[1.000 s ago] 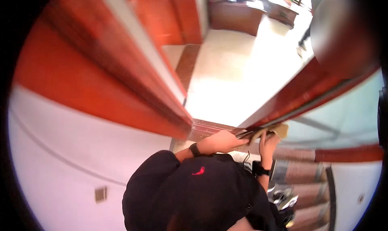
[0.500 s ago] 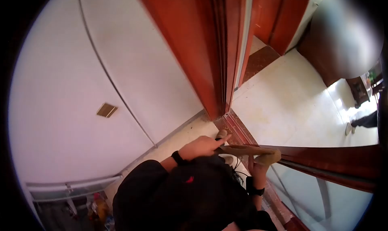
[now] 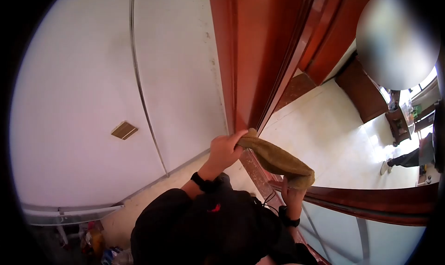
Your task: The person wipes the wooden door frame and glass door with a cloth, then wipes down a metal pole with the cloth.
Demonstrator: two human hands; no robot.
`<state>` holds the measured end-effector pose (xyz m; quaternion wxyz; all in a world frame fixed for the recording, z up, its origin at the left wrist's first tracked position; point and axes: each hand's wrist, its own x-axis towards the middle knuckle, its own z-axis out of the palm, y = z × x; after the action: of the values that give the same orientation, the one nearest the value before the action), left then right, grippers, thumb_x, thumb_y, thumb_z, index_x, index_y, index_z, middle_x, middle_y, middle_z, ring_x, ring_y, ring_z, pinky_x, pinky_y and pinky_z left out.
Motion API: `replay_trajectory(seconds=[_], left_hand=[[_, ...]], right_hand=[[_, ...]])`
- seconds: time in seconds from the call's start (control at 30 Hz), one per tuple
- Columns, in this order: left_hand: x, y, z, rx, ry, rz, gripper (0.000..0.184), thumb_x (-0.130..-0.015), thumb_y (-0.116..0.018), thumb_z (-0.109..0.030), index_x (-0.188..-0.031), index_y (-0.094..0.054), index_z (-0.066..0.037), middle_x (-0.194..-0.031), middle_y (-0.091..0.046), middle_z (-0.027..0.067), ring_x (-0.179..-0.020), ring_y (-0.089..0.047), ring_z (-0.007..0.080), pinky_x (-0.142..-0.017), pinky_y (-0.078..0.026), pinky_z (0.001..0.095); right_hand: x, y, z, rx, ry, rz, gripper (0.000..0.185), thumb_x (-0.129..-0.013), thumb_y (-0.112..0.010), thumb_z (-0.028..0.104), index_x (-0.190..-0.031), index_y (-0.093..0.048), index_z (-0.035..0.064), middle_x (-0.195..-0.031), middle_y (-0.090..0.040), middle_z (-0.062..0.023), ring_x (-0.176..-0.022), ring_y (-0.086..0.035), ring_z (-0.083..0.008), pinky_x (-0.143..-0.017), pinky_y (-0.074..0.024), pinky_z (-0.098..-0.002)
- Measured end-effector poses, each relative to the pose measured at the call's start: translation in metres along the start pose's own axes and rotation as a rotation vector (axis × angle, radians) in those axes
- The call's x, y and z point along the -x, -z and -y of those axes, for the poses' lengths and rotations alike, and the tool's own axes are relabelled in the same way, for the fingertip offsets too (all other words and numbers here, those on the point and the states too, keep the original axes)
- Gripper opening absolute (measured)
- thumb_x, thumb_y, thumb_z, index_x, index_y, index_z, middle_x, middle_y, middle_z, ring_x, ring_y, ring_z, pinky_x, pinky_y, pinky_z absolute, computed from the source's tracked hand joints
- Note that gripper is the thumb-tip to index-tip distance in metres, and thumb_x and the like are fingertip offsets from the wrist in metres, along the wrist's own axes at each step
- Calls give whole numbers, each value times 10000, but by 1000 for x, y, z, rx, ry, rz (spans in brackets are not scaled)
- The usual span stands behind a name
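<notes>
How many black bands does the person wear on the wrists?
2: one black band at the wrist of the left hand, another at the wrist of the right hand. Sleeves may hide more.

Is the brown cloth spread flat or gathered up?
Gathered up: the brown cloth forms a narrow, creased strip between the left hand and the right hand, not an open sheet.

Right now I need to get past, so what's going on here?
A person in a black top holds a long olive-brown cloth at a red-brown wooden door frame. The left grip has one end, the right grip the other. Whether the left end touches the frame is unclear. Beyond, another person's dark-trousered legs show over a pale floor.
</notes>
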<state>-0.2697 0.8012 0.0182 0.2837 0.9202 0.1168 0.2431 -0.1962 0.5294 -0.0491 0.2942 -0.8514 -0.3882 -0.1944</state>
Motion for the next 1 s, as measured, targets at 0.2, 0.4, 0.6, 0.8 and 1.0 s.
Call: replay_trajectory(seconds=[0.2, 0.4, 0.6, 0.8, 1.0], left_hand=[[-30, 35, 32, 583, -15, -303, 588, -781, -431, 12, -1364, -393, -53, -1062, -625, 195, -941, -636, 270, -865, -450, 314], [-88, 70, 39, 596, -239, -367, 572, -868, -470, -76, -1393, -268, 32, -1161, -547, 223, -1053, -557, 316, -917, -407, 345], [-119, 61, 50, 539, -215, -259, 658, -789, -485, -24, -1395, -237, 50, -1154, -510, 264, -1014, -515, 411, -921, -397, 401], [-121, 41, 79, 393, -326, -251, 677, -729, -501, 11, -1372, -294, 48, -1097, -540, 256, -995, -532, 420, -884, -435, 423], [-122, 49, 91, 518, -321, -284, 622, -681, -531, 31, -1297, -444, 21, -1033, -582, 244, -862, -596, 364, -769, -492, 385]], right_hand=[[-62, -32, 39, 29, 161, 15, 281, -769, -657, 169, -1009, -617, 29, -1011, -609, -164, -955, -552, -382, -869, -417, -502], [-156, -38, 74, -151, 160, 9, 640, -755, -728, 186, -1246, -403, -64, -1181, -500, -249, -1074, -496, -399, -931, -387, -429], [-249, -71, 110, -495, 138, -198, 805, -718, -771, 243, -1293, -325, -100, -1250, -457, -237, -1151, -470, -344, -975, -363, -402], [-273, -151, 95, -468, 246, -336, 644, -824, -577, 41, -1344, -208, -55, -1373, -328, -231, -1237, -390, -303, -1013, -330, -390], [-262, -170, 84, -617, 260, -280, 440, -865, -512, 97, -1254, -388, -68, -1234, -511, -223, -1102, -541, -305, -929, -428, -376]])
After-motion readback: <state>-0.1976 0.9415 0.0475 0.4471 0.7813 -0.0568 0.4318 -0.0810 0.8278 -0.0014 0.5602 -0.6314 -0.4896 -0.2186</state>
